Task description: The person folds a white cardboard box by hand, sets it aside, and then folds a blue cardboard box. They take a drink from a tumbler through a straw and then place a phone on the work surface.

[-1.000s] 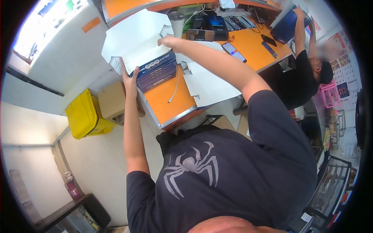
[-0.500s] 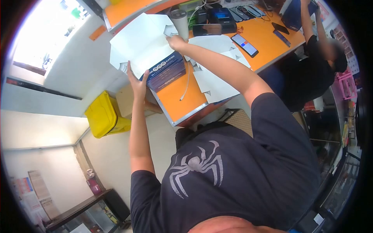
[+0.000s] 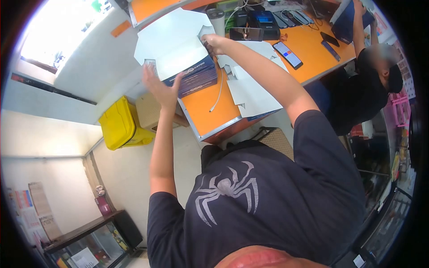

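A stack of dark blue printed takeaway boxes [image 3: 199, 80], with "KATSU" lettering on the side, sits at the orange table's left end. On top lies an unfolded white box blank [image 3: 172, 42] with notched corner flaps. My left hand [image 3: 163, 89] is at the stack's left front corner, thumb and fingers spread apart. At the right edge of the top blank, my right hand [image 3: 215, 44] has its fingers curled around the corner flap. Another unfolded white blank [image 3: 257, 91] lies to the right, partly behind my right forearm.
A white cable [image 3: 219, 96] trails over the orange table [image 3: 203, 116]. Phones, including a lit phone [image 3: 288, 55], a tumbler [image 3: 216, 21] and a black device [image 3: 263, 24] stand farther back. Another person [image 3: 357, 89] holds a dark blue box [image 3: 351, 22] at right. A yellow bin [image 3: 118, 125] stands left.
My left hand has loosened from the stack's left corner, and its fingers have spread. My right hand stays at the right corner flap. The whole view has shifted slightly.
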A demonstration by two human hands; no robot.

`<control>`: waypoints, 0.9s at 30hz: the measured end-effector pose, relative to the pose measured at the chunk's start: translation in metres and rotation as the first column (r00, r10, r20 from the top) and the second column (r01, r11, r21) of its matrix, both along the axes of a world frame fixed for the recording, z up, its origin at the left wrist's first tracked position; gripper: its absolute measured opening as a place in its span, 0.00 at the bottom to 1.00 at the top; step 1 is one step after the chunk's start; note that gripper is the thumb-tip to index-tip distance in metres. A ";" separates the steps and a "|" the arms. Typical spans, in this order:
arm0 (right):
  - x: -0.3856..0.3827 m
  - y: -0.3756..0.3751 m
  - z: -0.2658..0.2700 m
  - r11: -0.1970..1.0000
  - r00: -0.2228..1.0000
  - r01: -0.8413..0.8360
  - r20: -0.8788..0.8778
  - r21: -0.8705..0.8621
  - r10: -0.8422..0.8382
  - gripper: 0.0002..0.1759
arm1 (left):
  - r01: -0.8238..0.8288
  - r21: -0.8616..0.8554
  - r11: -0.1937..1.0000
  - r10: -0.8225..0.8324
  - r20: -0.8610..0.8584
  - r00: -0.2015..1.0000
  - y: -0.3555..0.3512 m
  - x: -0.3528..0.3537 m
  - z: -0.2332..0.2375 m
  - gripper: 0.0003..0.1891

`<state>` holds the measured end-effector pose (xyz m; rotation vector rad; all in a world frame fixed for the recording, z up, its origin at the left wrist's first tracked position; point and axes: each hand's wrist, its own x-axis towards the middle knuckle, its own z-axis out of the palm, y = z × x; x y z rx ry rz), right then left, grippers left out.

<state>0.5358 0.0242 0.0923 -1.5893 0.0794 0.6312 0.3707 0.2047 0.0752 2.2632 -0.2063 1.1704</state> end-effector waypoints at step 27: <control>-0.056 -0.080 -0.041 0.900 0.021 -0.101 0.904 -0.424 0.428 0.10 | 0.578 0.491 0.651 -0.309 -0.524 0.793 -0.063 0.068 0.049 0.18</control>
